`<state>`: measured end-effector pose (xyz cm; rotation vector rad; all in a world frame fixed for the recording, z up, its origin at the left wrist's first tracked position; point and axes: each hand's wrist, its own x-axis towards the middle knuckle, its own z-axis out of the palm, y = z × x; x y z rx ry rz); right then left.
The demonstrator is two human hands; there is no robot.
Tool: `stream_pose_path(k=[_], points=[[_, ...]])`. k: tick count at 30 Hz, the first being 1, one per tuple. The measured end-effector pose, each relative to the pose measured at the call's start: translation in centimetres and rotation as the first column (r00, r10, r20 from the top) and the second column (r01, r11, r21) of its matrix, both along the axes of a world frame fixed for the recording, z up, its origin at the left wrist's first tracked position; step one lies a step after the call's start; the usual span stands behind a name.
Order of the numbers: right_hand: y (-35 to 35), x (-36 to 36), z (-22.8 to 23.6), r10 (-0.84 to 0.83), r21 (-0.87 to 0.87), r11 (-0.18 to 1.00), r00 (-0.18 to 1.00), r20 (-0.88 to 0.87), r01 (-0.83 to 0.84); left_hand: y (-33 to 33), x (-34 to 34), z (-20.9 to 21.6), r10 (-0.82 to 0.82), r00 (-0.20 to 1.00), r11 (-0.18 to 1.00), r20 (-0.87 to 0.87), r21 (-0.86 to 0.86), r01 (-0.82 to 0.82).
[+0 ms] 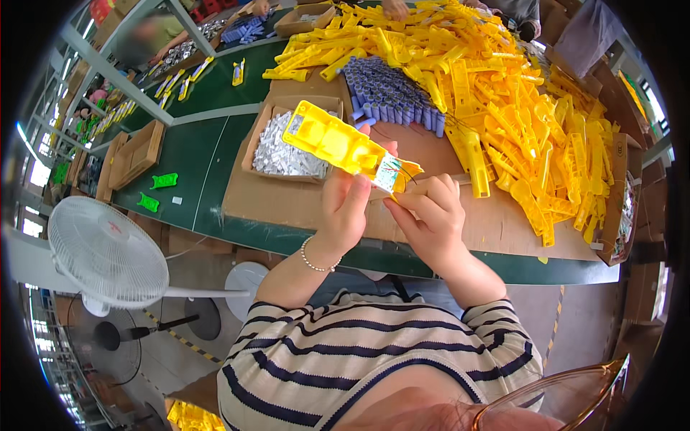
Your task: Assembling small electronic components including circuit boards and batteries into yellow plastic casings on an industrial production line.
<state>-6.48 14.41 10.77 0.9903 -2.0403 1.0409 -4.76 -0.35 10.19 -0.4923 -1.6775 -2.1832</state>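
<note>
My left hand [348,208] is closed around a yellow plastic casing [334,140], thumb on the near side and fingertips showing behind it. The casing lies tilted, its hollow side facing up and its wide end toward the upper left. A small whitish circuit board [387,174] sits in its narrower right end, with thin dark wires [407,171] sticking out. At that end my right hand [435,212] pinches the casing's edge with thumb and fingertips; exactly what lies between those fingertips is partly hidden.
Behind my hands stands a carton of small silvery-white parts [280,147]. Purple cylindrical cells [392,93] stand in rows beside a large heap of yellow casings [517,108]. Two green plastic pieces [165,180] lie left on the green table [215,161]. A white fan [108,248] stands left.
</note>
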Motion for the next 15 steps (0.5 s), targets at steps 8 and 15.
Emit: stream_pose_path(k=[8,15], points=[[0.0,3.2,-4.8,0.601,-0.62,0.744,0.658,0.454,-0.251,0.2,5.1,-0.4,-0.183,0.98,0.939,-0.08,0.279,0.199],[1.0,5.2,-7.3,0.731,-0.702,0.634,-0.044,0.681,-0.324,-0.3,6.7,-0.2,-0.163,0.982,0.947,-0.097,0.263,0.183]])
